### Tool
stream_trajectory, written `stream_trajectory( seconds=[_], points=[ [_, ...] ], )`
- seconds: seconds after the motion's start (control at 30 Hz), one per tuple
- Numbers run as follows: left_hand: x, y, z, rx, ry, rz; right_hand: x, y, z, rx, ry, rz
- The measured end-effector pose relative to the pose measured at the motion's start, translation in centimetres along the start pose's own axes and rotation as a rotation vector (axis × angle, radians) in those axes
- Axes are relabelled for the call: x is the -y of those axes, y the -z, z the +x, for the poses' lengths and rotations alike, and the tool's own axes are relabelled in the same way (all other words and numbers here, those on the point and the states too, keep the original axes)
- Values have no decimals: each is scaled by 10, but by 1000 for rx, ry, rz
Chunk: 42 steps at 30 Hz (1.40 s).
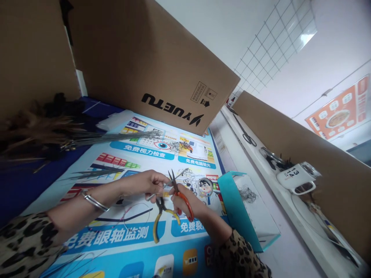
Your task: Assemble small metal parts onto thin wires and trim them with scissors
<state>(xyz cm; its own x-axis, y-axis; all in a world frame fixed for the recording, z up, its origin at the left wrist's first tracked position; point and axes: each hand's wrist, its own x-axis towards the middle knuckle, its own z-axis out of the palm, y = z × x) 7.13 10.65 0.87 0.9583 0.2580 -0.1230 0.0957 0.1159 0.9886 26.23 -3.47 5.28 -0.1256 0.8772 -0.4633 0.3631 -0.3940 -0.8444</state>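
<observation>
Your left hand (146,185) is pinched closed on a thin silver wire (162,188), just above the printed mat (136,241); your right hand (189,206) is wrapped tight around the red-handled pliers (182,197), whose tips sit at the wire and point up; the two hands almost touch; yellow-handled pliers (162,217) lie on the mat just beneath them; a small round tin (205,186) sits just beside your right hand, with a teal box (236,210) further right; a bundle of wires (124,136) and dark feathers (37,129) lie well apart to the left.
</observation>
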Motion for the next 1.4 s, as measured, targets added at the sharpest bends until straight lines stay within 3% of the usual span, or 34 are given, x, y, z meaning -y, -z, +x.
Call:
stream_trajectory(
  seconds=[0.1, 0.23, 0.4, 0.57, 0.77, 1.03, 1.4],
  points=[
    [8, 4, 1, -61, 27, -41, 2, 2, 13, 17, 12, -9],
    [17, 9, 3, -147, 75, -153, 5, 8, 34, 95, -114, 69],
    [26, 19, 8, -131, 119, -259, 20, 13, 56, 195, -372, 111],
    [34, 27, 14, -138, 194, -319, 35, 19, 63, 334, -429, 158],
    [34, 28, 15, -144, 205, -336, 30, 18, 66, 288, -540, 222],
    [30, 27, 13, -151, 211, -333, 11, 18, 74, 217, -563, 332],
    [26, 26, 12, -164, 228, -315, 2, 22, 77, 305, -591, 389]
  ],
)
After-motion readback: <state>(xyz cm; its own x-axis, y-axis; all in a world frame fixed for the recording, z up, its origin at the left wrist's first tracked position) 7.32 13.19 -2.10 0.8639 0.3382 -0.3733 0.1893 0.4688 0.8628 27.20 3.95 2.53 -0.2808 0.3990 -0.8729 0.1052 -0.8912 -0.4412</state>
